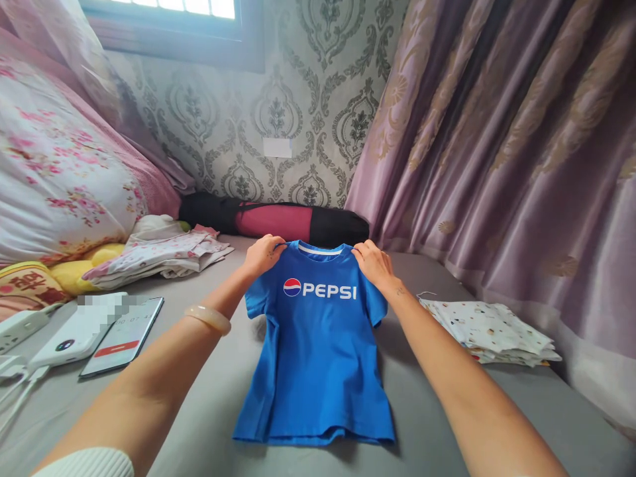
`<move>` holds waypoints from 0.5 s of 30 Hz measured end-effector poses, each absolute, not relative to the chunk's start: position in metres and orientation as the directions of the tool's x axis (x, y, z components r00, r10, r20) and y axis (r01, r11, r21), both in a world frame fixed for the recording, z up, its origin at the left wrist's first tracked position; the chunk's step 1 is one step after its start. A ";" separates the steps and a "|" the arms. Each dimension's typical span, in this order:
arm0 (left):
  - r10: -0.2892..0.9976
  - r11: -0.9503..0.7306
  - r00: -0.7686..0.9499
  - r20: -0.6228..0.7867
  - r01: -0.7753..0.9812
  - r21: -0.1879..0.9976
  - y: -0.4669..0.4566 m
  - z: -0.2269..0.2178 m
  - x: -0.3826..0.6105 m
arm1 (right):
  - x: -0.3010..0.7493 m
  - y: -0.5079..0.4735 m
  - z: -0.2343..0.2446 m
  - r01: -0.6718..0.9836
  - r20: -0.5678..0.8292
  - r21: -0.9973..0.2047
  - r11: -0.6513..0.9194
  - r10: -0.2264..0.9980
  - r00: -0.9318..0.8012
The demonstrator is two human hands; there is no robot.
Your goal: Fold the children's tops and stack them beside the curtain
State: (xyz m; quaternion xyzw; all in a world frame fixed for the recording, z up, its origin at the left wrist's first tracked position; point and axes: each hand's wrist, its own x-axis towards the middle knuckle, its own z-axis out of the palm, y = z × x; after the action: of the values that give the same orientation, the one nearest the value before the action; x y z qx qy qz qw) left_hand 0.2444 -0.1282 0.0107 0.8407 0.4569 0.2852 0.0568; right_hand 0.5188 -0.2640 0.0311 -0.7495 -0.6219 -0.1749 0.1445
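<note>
A blue T-shirt (322, 358) with a white PEPSI print on its chest hangs front side up in my hands, its neckline at the far end and its hem toward me. My left hand (265, 253) pinches the left shoulder between closed fingers. At the other shoulder, my right hand (373, 262) grips the cloth in the same way. Both short sleeves droop outside the grips. The upper part is raised off the grey sheet (199, 404); whether the hem touches the sheet is hard to tell.
Folded white patterned clothes (489, 328) lie at right, near the purple curtain (497, 165). At left are a phone (124, 338), a white power bank (74, 334) with cables, a power strip (22, 328) and folded floral clothes (169, 255). A black-and-red long bag (275, 220) lies along the wall.
</note>
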 end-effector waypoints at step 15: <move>0.873 -0.482 0.422 0.244 0.823 0.301 -0.076 -0.028 0.274 | 0.545 -0.204 -0.025 0.977 0.272 -0.052 -0.209 0.938 0.215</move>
State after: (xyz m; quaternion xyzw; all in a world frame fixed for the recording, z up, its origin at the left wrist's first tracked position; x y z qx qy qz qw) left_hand 0.2740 -0.0761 -0.0281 0.8406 0.5043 0.1858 0.0678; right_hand 0.5453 -0.2039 -0.0252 -0.7721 -0.6199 -0.0906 0.1066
